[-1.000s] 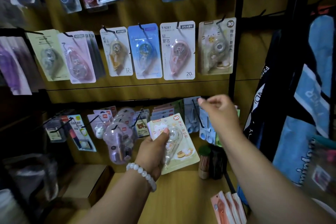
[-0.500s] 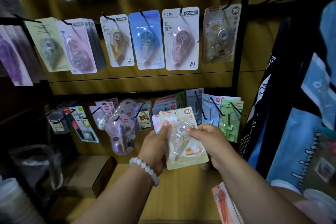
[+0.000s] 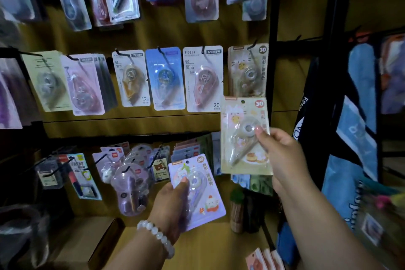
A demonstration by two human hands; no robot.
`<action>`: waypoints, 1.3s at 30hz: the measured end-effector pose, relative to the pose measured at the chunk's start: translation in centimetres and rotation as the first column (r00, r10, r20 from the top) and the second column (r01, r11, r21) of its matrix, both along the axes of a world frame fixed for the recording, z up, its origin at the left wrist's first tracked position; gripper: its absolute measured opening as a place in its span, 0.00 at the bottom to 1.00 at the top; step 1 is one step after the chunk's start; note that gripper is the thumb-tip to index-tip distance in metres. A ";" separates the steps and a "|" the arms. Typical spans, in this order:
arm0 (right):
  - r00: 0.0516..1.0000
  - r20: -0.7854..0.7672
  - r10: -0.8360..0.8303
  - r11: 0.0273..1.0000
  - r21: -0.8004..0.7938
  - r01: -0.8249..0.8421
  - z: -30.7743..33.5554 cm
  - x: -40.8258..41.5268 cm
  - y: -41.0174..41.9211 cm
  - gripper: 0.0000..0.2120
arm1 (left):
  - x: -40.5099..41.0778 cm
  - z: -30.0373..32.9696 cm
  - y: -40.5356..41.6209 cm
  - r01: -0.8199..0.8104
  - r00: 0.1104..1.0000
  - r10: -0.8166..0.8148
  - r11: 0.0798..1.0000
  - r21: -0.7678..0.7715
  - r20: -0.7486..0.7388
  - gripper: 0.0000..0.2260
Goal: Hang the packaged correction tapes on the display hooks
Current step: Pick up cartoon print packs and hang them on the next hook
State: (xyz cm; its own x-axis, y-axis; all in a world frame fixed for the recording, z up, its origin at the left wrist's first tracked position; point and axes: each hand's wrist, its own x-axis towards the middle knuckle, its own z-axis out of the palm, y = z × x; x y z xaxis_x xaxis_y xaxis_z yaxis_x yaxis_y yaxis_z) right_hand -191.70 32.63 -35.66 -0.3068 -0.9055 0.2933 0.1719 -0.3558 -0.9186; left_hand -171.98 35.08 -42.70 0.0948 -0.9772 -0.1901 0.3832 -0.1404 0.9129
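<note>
My right hand point(image 3: 282, 155) pinches a cream-coloured packaged correction tape point(image 3: 243, 136) by its right edge and holds it upright. It sits just below the matching pack point(image 3: 245, 70) that hangs on the rightmost black hook point(image 3: 254, 44) of the middle row. My left hand point(image 3: 171, 206) grips a lilac packaged correction tape point(image 3: 201, 190) lower down, thumb on its face. More packs hang in rows across the wooden display wall point(image 3: 153, 35).
A black upright post point(image 3: 272, 50) borders the display on the right, with hanging bags point(image 3: 355, 129) beyond it. Lower hooks carry small stationery packs point(image 3: 131, 184). A wooden shelf point(image 3: 208, 247) below holds a cardboard box point(image 3: 87, 243), dark bottles point(image 3: 245, 210) and loose packs point(image 3: 265, 261).
My right hand took the cream pack off the stack in my left hand and raised it up and right toward the rightmost middle hook. A lilac pack now shows in my left hand.
</note>
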 end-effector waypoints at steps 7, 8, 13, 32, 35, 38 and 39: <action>0.993 -0.006 -0.119 0.973 -0.201 0.115 8.6 -2.3 -1.5 0.05 | -0.4 0.8 0.3 0.030 0.999 -0.030 1.000 0.003 -0.023 0.14; 0.991 -0.022 -0.129 0.971 -0.208 0.121 9.4 -2.4 -1.8 0.05 | -0.4 0.9 0.4 0.033 0.999 -0.033 0.999 0.003 -0.025 0.13; 0.982 -0.081 -0.170 0.966 -0.213 0.149 11.5 -2.3 -3.6 0.06 | -0.5 1.5 0.5 0.078 0.996 -0.077 0.997 0.024 -0.034 0.13; 0.897 -0.305 -0.322 0.946 -0.069 0.316 11.2 -0.8 -7.8 0.16 | 0.0 0.1 -0.3 0.060 0.997 -0.059 0.998 0.010 -0.047 0.12; 0.874 -0.312 -0.372 0.926 -0.058 0.374 10.5 -0.8 -7.9 0.14 | 0.2 -0.2 -0.6 0.058 0.998 -0.058 0.998 0.008 -0.030 0.12; 0.744 -0.328 -0.582 0.807 -0.117 0.579 8.5 -0.8 -6.7 0.17 | 0.3 -0.4 -0.8 0.053 0.998 -0.053 0.999 0.007 -0.031 0.13; 0.740 -0.285 -0.609 0.791 -0.150 0.594 7.5 -0.6 -6.0 0.18 | 0.2 -0.5 -0.9 0.049 0.998 -0.049 0.999 0.006 -0.032 0.12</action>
State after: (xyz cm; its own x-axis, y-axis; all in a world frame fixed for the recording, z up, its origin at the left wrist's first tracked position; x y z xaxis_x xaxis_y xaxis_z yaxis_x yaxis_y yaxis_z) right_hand -192.27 26.62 -28.21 -0.6714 -0.5460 0.5011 -0.3753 -0.3325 -0.8652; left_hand -171.75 34.18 -43.16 0.0407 -0.9791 -0.1991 0.4050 -0.1660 0.8991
